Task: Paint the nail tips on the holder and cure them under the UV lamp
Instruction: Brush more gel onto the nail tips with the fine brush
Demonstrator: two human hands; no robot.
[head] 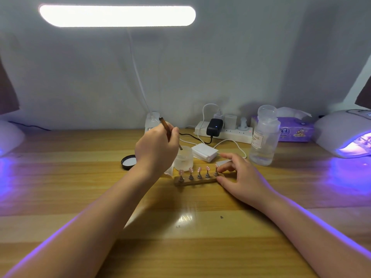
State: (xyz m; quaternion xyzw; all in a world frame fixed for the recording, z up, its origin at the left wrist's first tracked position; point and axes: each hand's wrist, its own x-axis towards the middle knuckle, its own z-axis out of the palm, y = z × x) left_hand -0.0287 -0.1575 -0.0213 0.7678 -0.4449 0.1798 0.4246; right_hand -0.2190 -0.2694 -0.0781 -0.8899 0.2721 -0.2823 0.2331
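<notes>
Seen from above the forearms at a wooden desk [80,177]: left hand [155,149] at the centre of the view, fingers curled tight round a brown brush [167,130], handle tilted toward 11 o'clock, tip dipped at the rim of a small frosted jar [183,160]. Right hand [241,177] just at 3 o'clock of the holder [192,181], thumb against its near right end, fingers bent and pinching the rightmost stand. On the holder, a wooden bar lying nearly level across the desk, five pink nail tips [199,169] with white dots, each upright on its own small stand. Black jar lid [128,161] lying inside-up at 9 o'clock of the jar, beside the left wrist. White box [204,151] at 1 o'clock of the holder, white cable looped past it. Clear bottle [264,137] with a printed label at 2 o'clock of the right hand, standing upright. Along the back wall, a white power strip [224,132] with a black adapter [214,127] plugged in, and a purple tissue box [295,131] to its right. UV lamp [341,133] at far 3 o'clock, mouth glowing violet and spilling light across the wood; matching violet glow at far 9 o'clock. Bright bar light [117,16] overhead at 12 o'clock.
</notes>
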